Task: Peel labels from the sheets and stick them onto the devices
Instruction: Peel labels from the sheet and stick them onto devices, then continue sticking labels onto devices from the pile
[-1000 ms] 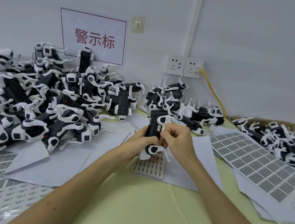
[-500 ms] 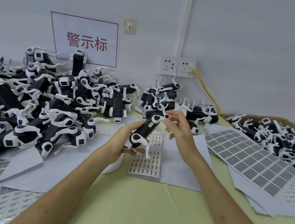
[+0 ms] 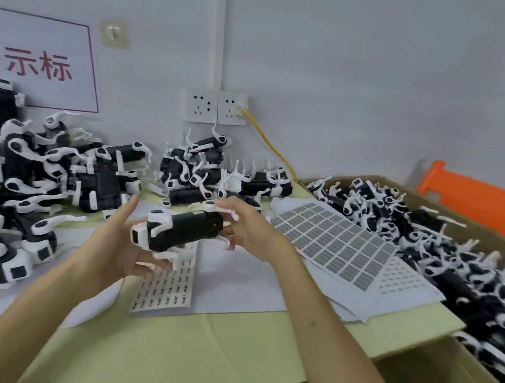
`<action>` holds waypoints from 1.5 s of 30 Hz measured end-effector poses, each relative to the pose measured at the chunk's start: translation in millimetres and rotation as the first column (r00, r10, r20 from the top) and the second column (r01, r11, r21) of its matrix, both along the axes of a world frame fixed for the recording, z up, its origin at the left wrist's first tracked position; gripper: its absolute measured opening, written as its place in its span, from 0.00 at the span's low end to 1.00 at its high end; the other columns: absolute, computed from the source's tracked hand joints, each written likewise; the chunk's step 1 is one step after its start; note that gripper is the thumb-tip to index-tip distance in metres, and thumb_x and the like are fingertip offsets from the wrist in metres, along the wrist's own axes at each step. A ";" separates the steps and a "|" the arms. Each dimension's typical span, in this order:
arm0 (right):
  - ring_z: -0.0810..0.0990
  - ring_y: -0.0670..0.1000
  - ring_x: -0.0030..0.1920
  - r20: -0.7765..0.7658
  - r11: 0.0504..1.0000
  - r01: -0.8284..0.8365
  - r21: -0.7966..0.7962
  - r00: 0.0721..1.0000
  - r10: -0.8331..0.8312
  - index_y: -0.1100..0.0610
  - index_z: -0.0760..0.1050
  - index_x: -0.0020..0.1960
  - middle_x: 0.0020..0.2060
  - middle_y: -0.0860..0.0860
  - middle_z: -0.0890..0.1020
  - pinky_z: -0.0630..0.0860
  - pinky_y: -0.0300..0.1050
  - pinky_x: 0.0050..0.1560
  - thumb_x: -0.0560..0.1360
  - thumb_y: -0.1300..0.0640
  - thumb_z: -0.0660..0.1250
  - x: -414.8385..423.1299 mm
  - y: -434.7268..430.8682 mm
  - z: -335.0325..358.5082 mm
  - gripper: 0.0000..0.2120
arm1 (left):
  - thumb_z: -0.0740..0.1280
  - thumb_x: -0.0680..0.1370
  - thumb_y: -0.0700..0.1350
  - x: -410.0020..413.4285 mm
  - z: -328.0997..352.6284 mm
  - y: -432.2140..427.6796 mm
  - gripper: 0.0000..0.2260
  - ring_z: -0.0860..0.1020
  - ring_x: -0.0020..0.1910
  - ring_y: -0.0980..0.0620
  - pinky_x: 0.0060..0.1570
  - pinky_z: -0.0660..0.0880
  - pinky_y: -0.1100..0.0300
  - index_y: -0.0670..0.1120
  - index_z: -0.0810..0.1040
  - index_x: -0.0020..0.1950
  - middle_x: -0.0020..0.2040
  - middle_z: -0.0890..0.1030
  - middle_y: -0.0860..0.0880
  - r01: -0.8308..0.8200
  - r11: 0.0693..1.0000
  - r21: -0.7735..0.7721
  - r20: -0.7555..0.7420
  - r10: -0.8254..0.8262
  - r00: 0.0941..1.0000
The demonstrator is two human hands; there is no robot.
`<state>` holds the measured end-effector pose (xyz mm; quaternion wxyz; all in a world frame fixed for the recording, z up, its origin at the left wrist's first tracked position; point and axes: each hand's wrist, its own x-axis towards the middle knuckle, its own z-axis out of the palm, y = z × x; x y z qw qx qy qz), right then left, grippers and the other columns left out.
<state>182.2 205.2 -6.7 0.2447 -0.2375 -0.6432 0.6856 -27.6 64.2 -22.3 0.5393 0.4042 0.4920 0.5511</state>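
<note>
- The device (image 3: 181,231) was held in the air above the counter (image 3: 196,353), lying roughly level between the two hands, just over the small sheet (image 3: 165,287).
- The right hand (image 3: 251,230) had its grip closed on the device's right end, thumb on top and fingers beneath.
- The left hand (image 3: 110,249) was spread wide, fingers straight and palm turned to the device's left end. Its lower fingers seemed to prop the white legs from below, though real contact could not be told.
- No label showed between any fingertips, and whether this device already carried one could not be made out.
- The small sheet had many printed labels on it. The grey sheet (image 3: 331,243), to the right on loose white papers (image 3: 238,281), looked nearly full.
- Judged from that, most of the job remained. Devices lay heaped in a left pile (image 3: 35,168), a middle pile (image 3: 204,169) by the wall and a cardboard box (image 3: 448,376) at the right. Which heap was finished could not be told.
- The likely step in hand was turning or checking the device, or passing it on toward a heap.
- Behind were wall sockets (image 3: 216,107), a yellow cable (image 3: 267,141) and a sign (image 3: 38,59) with red characters.
</note>
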 end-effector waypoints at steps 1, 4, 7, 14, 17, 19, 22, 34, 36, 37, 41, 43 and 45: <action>0.74 0.49 0.32 -0.066 0.998 0.042 -0.044 0.997 -0.045 0.54 0.75 0.48 0.39 0.49 0.76 0.67 0.39 0.26 0.73 0.46 0.66 4.9 4.5 1.5 0.11 | 0.53 0.81 0.68 0.1 -0.9 2.0 0.32 0.85 0.38 0.38 0.29 0.79 0.54 0.45 0.85 0.59 0.56 0.85 0.37 -0.043 0.999 0.029 -0.001 0.043 0.999; 0.83 0.52 0.38 -0.564 0.932 0.014 -0.362 0.793 -0.230 0.57 0.78 0.52 0.45 0.54 0.84 0.78 0.42 0.34 0.79 0.46 0.65 23.6 22.4 6.1 0.14 | 0.53 0.83 0.65 -5.5 -5.0 5.1 0.28 0.86 0.40 0.41 0.36 0.79 0.52 0.45 0.81 0.61 0.52 0.86 0.40 -0.151 0.986 0.066 -0.030 0.153 0.988; 0.83 0.63 0.57 -0.765 0.863 -0.119 -0.491 0.532 -0.363 0.60 0.76 0.64 0.64 0.63 0.80 0.81 0.55 0.55 0.82 0.40 0.62 41.5 36.3 3.2 0.24 | 0.52 0.84 0.63 -8.8 -5.7 6.2 0.26 0.86 0.39 0.42 0.38 0.79 0.51 0.45 0.81 0.60 0.49 0.86 0.43 -0.226 0.972 0.067 -0.014 0.227 0.974; 0.83 0.51 0.39 -0.231 0.783 0.414 -0.465 0.797 -0.558 0.56 0.80 0.60 0.48 0.53 0.87 0.73 0.42 0.39 0.81 0.50 0.60 8.8 27.7 -9.6 0.15 | 0.54 0.87 0.56 -13.9 -8.4 6.5 0.19 0.84 0.42 0.43 0.47 0.75 0.49 0.46 0.79 0.61 0.46 0.86 0.47 -0.414 0.907 0.073 0.035 0.412 0.910; 0.80 0.47 0.32 -0.126 0.816 0.488 -0.310 0.830 -0.544 0.53 0.82 0.51 0.40 0.49 0.86 0.71 0.41 0.38 0.79 0.54 0.63 -0.5 16.7 -10.1 0.09 | 0.55 0.87 0.55 -17.6 -6.9 6.1 0.17 0.80 0.46 0.43 0.47 0.75 0.51 0.46 0.78 0.60 0.52 0.82 0.45 -0.491 0.870 0.041 0.134 0.482 0.866; 0.79 0.47 0.31 -0.094 0.835 0.501 -0.229 0.842 -0.531 0.54 0.82 0.50 0.38 0.50 0.85 0.72 0.40 0.37 0.78 0.56 0.65 -4.4 11.9 -10.6 0.07 | 0.56 0.86 0.56 -19.5 -6.2 5.8 0.16 0.79 0.47 0.45 0.48 0.74 0.52 0.47 0.77 0.60 0.53 0.82 0.46 -0.518 0.855 0.003 0.247 0.501 0.829; 0.77 0.48 0.31 -0.073 0.849 0.510 -0.142 0.850 -0.522 0.55 0.81 0.48 0.39 0.52 0.83 0.70 0.40 0.34 0.79 0.58 0.64 -8.4 7.3 -11.7 0.07 | 0.56 0.85 0.59 -23.0 -5.9 4.9 0.19 0.78 0.47 0.48 0.46 0.74 0.55 0.46 0.74 0.63 0.54 0.80 0.47 -0.533 0.843 -0.068 0.446 0.504 0.740; 0.75 0.51 0.33 -0.058 0.879 0.477 0.006 0.877 -0.476 0.60 0.81 0.50 0.38 0.55 0.81 0.69 0.42 0.37 0.80 0.62 0.62 -18.3 -0.8 -15.6 0.09 | 0.60 0.85 0.60 -36.5 1.2 -7.6 0.21 0.75 0.35 0.51 0.26 0.76 0.64 0.42 0.75 0.47 0.41 0.76 0.47 -0.629 0.733 -0.257 0.748 0.563 0.351; 0.75 0.51 0.33 -0.055 0.882 0.470 0.012 0.881 -0.469 0.60 0.81 0.49 0.37 0.54 0.81 0.69 0.43 0.37 0.80 0.62 0.62 -19.6 -1.1 -15.6 0.09 | 0.62 0.84 0.61 -36.5 -1.2 -7.0 0.22 0.75 0.36 0.50 0.27 0.77 0.62 0.42 0.74 0.48 0.42 0.76 0.45 -0.600 0.751 -0.277 0.757 0.555 0.345; 0.75 0.51 0.33 -0.053 0.884 0.467 0.015 0.883 -0.466 0.59 0.81 0.48 0.36 0.53 0.81 0.69 0.43 0.37 0.80 0.62 0.62 -20.0 -1.2 -15.7 0.09 | 0.62 0.83 0.63 -36.3 -2.0 -6.7 0.23 0.75 0.37 0.49 0.28 0.77 0.61 0.41 0.73 0.50 0.43 0.76 0.44 -0.589 0.755 -0.288 0.762 0.554 0.336; 0.76 0.51 0.33 -0.047 0.889 0.457 0.024 0.889 -0.456 0.59 0.81 0.48 0.35 0.52 0.82 0.69 0.43 0.37 0.80 0.61 0.62 -19.7 -0.4 -16.9 0.09 | 0.61 0.82 0.66 -41.0 -2.8 -7.4 0.26 0.75 0.37 0.49 0.27 0.78 0.62 0.41 0.73 0.51 0.46 0.76 0.44 -0.616 0.717 -0.325 0.795 0.560 0.233; 0.76 0.51 0.33 -0.045 0.892 0.452 0.029 0.892 -0.450 0.59 0.82 0.48 0.35 0.52 0.82 0.70 0.43 0.37 0.80 0.61 0.62 -19.8 -0.3 -17.4 0.09 | 0.61 0.83 0.64 -44.0 -3.2 -7.7 0.25 0.75 0.35 0.50 0.25 0.77 0.63 0.40 0.74 0.49 0.46 0.76 0.44 -0.626 0.699 -0.345 0.796 0.571 0.199; 0.76 0.51 0.33 -0.042 0.896 0.443 0.033 0.896 -0.441 0.59 0.82 0.47 0.34 0.51 0.83 0.70 0.43 0.38 0.80 0.61 0.63 -19.7 -0.4 -17.9 0.09 | 0.63 0.83 0.60 -44.8 -4.0 -7.2 0.22 0.74 0.33 0.51 0.24 0.76 0.64 0.40 0.75 0.47 0.45 0.76 0.45 -0.616 0.708 -0.346 0.806 0.560 0.191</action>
